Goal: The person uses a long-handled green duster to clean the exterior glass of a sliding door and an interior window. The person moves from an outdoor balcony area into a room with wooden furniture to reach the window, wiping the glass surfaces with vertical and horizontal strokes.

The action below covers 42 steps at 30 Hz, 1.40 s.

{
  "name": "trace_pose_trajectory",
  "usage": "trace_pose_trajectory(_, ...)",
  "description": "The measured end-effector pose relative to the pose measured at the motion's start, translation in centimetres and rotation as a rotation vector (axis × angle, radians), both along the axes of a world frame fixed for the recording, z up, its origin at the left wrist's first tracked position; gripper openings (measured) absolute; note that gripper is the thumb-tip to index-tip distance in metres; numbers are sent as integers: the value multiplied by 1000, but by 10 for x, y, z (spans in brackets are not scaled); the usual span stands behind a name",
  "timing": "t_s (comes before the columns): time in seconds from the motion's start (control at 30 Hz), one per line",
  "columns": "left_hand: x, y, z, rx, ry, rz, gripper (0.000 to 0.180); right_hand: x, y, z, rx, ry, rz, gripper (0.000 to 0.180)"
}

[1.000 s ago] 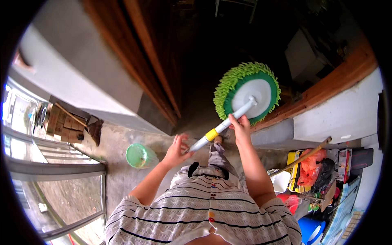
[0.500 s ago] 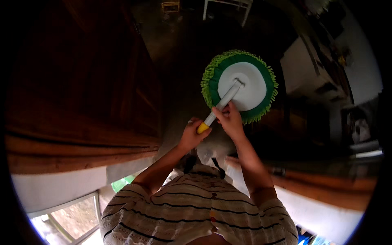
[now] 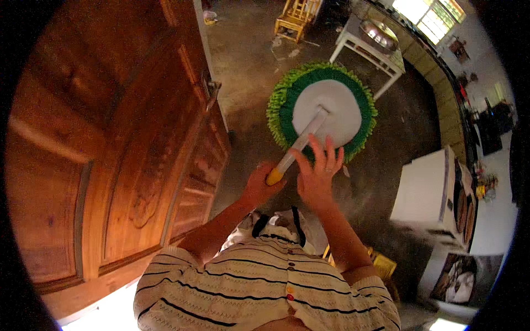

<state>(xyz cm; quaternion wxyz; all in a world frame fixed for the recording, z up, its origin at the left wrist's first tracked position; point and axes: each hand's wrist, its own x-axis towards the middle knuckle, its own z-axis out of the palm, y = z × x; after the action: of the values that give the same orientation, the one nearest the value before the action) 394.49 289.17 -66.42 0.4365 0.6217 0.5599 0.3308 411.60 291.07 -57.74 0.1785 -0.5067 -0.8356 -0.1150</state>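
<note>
A round mop with a bright green shaggy fringe, a dark green band and a white disc [image 3: 339, 107] is held out in front of me, its disc side facing up. From the disc's middle a white pole [image 3: 302, 139] slants down toward me and ends in a yellow grip [image 3: 273, 177]. My left hand [image 3: 261, 185] is wrapped round that yellow end. Just right of the pole, my right hand [image 3: 317, 175] has its fingers spread over the lower edge of the mop head. Its thumb is close to the pole; whether it touches, I cannot tell.
A carved wooden door [image 3: 138, 182] with a metal handle [image 3: 212, 91] stands at my left. Ahead are a yellow wooden chair [image 3: 295, 22] and a white table [image 3: 359, 48] bearing a shiny metal bowl [image 3: 380, 34]. On the right stands a white cabinet [image 3: 422, 190].
My right hand has let go of the pole and spread its fingers. My left hand keeps its grip. The room looks brighter, and the table and chair appear nearer.
</note>
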Motion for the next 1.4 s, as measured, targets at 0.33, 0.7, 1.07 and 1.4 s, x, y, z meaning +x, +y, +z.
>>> trace_pose_trajectory(0.33,43,58,-115,-174,138,347,39,68,111,-115,-585,310,324,99)
trace_pose_trajectory(0.7,41,215,-140,-361,-3,516,34,49,372,-151,-609,228,781,60)
trace_pose_trajectory(1.07,-85,518,-126,-88,179,693,35,-99,677,-124,-758,523,840,67)
trace_pose_trajectory(1.4,-213,749,-95,-46,149,982,33,-231,924,-170,-841,602,956,39)
